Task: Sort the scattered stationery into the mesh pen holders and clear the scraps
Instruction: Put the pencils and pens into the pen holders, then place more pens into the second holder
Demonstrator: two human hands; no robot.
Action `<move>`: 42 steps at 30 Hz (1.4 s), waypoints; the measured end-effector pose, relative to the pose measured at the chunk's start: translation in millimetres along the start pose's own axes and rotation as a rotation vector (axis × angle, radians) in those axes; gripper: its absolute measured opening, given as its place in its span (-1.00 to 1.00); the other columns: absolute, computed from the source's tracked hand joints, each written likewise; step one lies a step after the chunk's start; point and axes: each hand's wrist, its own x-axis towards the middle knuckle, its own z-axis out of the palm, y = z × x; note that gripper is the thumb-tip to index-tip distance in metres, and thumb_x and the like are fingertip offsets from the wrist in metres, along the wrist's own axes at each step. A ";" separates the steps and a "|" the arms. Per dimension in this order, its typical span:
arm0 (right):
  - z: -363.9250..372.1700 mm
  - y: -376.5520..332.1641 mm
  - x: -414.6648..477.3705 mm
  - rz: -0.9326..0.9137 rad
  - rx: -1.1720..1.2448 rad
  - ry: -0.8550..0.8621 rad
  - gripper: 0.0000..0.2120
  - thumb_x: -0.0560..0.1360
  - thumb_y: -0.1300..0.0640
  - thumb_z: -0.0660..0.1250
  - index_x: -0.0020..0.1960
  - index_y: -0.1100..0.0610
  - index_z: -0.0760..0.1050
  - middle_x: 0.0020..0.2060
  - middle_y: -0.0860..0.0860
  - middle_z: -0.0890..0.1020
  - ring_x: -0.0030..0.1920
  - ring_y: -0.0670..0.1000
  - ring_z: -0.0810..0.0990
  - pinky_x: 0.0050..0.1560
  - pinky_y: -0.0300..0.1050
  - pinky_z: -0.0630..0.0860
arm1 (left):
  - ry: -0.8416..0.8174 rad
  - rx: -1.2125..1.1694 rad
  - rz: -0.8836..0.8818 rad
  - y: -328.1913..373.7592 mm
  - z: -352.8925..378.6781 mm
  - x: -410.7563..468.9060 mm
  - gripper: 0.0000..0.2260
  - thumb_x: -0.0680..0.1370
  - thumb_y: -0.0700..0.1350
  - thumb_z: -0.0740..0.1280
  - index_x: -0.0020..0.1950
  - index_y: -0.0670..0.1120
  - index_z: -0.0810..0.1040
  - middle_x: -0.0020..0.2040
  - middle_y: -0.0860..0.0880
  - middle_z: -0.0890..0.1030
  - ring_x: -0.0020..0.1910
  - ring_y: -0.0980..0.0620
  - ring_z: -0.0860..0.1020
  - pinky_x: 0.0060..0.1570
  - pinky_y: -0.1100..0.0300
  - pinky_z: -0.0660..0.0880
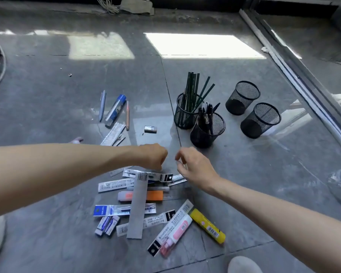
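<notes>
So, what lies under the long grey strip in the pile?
The grey strip crosses over an orange packet and a blue refill packet. The parts of them below the strip are covered, so anything else beneath cannot be seen.

Left forearm (57, 168): bare, enters from the near left edge and reaches right and far across the middle.
Left hand (153, 156): back uppermost, fingers curled under in a fist; any hold is hidden.
Right forearm (274, 209): bare, enters from the near right corner and angles left and far.
Right hand (196, 167): back uppermost, wrist slightly bent, fingers loosely bent and spread; any hold cannot be told.
Spacing: the hands sit near each other, apart, knuckles facing.
</notes>
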 end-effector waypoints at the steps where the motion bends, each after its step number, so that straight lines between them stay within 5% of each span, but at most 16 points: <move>1: 7.3 -5.2 -2.3 0.047 -0.014 -0.165 -0.90 0.46 0.16 0.26 -0.05 0.11 0.50 -0.13 0.03 0.57 -0.03 0.09 0.52 -0.07 -0.06 0.44 | -0.066 0.043 -0.001 -1.9 7.1 -7.7 -0.78 0.49 -0.15 0.31 0.08 -0.24 0.55 -0.06 -0.16 0.58 -0.07 -0.13 0.53 -0.21 0.16 0.38; 4: 25.2 -23.8 -2.0 0.079 -0.068 -0.428 -0.89 0.44 0.11 0.29 -0.04 0.07 0.51 -0.05 0.06 0.59 0.04 0.10 0.54 -0.05 -0.08 0.42 | -0.168 0.081 -0.021 -11.8 25.9 -23.8 -0.75 0.48 -0.12 0.35 0.09 -0.22 0.54 0.02 -0.17 0.59 -0.05 -0.11 0.53 -0.22 0.13 0.37; 13: 49.5 -61.2 15.3 -0.101 -0.256 -0.551 -0.75 0.44 0.04 0.30 0.01 0.18 0.54 0.00 0.17 0.55 0.06 0.21 0.52 -0.01 0.01 0.48 | -0.002 0.026 -0.033 -52.2 47.8 -74.5 -0.84 0.51 -0.03 0.31 -0.02 -0.11 0.46 0.00 -0.11 0.57 -0.03 -0.10 0.53 -0.18 0.15 0.41; 17: 52.6 -68.1 21.4 -0.175 -0.363 -0.598 -0.71 0.45 -0.05 0.35 -0.04 0.19 0.56 0.01 0.17 0.50 0.03 0.20 0.51 -0.06 -0.02 0.46 | -0.137 0.043 -0.105 -55.6 53.3 -109.9 -0.82 0.52 0.04 0.31 -0.13 -0.06 0.42 -0.06 -0.10 0.56 -0.16 -0.05 0.42 -0.29 0.19 0.25; 22: 58.5 -80.9 19.6 -0.349 -0.456 -0.587 -0.73 0.40 -0.07 0.32 -0.22 0.15 0.50 -0.12 0.13 0.56 -0.09 0.16 0.54 -0.23 -0.11 0.38 | -0.333 0.165 -0.101 -67.1 100.7 -161.5 -0.80 0.50 -0.02 0.34 0.02 -0.11 0.50 0.05 -0.13 0.58 0.01 -0.15 0.53 -0.16 0.13 0.40; 25: 62.2 -93.1 18.0 -0.262 -0.430 -0.649 -0.71 0.44 -0.08 0.27 -0.30 0.10 0.35 -0.16 0.10 0.59 -0.12 0.16 0.60 -0.25 -0.14 0.38 | -0.403 0.280 -0.025 -68.9 135.8 -195.8 -0.76 0.50 -0.03 0.31 0.11 -0.11 0.46 0.11 -0.13 0.56 0.06 -0.17 0.54 -0.09 0.11 0.42; 29: 64.9 -107.1 19.8 -0.173 -0.426 -0.697 -0.79 0.47 0.09 0.24 0.02 0.20 0.48 0.00 0.20 0.61 -0.05 0.21 0.60 -0.16 -0.10 0.46 | -0.393 0.475 0.087 -73.7 179.1 -228.4 -0.79 0.60 -0.11 0.14 0.20 -0.15 0.36 0.07 -0.15 0.58 0.01 -0.19 0.58 -0.21 0.06 0.38; 33: 64.4 -124.9 29.9 0.015 -0.396 -0.879 -0.85 0.49 0.26 0.17 -0.23 0.24 0.43 -0.31 0.20 0.60 -0.39 0.15 0.58 -0.39 -0.07 0.54 | -0.260 0.514 0.189 -71.3 202.9 -249.2 -0.92 0.54 -0.14 0.27 -0.03 -0.14 0.48 -0.18 -0.12 0.62 -0.24 -0.11 0.62 -0.39 0.13 0.33; 34: 62.0 -126.0 35.2 0.044 -0.380 -0.920 -0.77 0.52 0.25 0.16 -0.31 0.23 0.40 -0.40 0.16 0.54 -0.47 0.10 0.51 -0.47 -0.10 0.48 | -0.243 0.552 0.221 -70.0 204.6 -252.3 -0.92 0.46 -0.13 0.37 -0.13 -0.11 0.51 -0.28 -0.09 0.61 -0.35 -0.07 0.61 -0.46 0.18 0.32; 36: 54.8 -123.7 46.3 0.111 -0.263 -0.998 -0.66 0.60 0.10 0.13 -0.30 0.21 0.39 -0.48 0.09 0.41 -0.54 0.02 0.33 -0.54 -0.22 0.29 | -0.320 0.554 0.249 -67.7 200.7 -251.0 -0.95 0.50 -0.19 0.29 -0.06 -0.14 0.50 -0.20 -0.12 0.62 -0.26 -0.11 0.63 -0.40 0.17 0.32; 38: 48.6 -116.3 54.8 0.213 -0.012 -1.050 -0.68 0.65 0.03 0.05 0.02 0.24 0.45 -0.47 0.06 0.34 -0.51 -0.03 0.23 -0.56 -0.27 0.19 | -0.222 0.508 0.271 -65.0 195.3 -244.1 -0.85 0.55 -0.24 0.11 0.03 -0.17 0.44 -0.14 -0.14 0.62 -0.21 -0.15 0.62 -0.37 0.13 0.29; 40: 42.0 -110.8 57.4 0.272 0.234 -1.011 -0.77 0.64 0.20 0.02 0.29 0.10 0.26 -0.43 0.09 0.38 -0.50 -0.03 0.26 -0.58 -0.27 0.19 | -0.067 0.535 0.263 -60.6 172.1 -240.6 -0.84 0.46 -0.18 0.10 -0.18 -0.10 0.47 -0.46 -0.05 0.54 -0.53 -0.04 0.54 -0.54 0.24 0.10; 42: 36.8 -105.9 57.7 0.326 0.469 -0.954 -0.63 0.60 0.34 0.01 0.31 0.01 0.24 -0.38 0.15 0.46 -0.48 0.01 0.39 -0.57 -0.24 0.31 | 0.132 0.532 0.266 -65.4 160.1 -232.7 -0.94 0.32 -0.18 0.23 -0.24 -0.07 0.43 -0.61 -0.01 0.40 -0.71 -0.03 0.36 -0.56 0.29 -0.13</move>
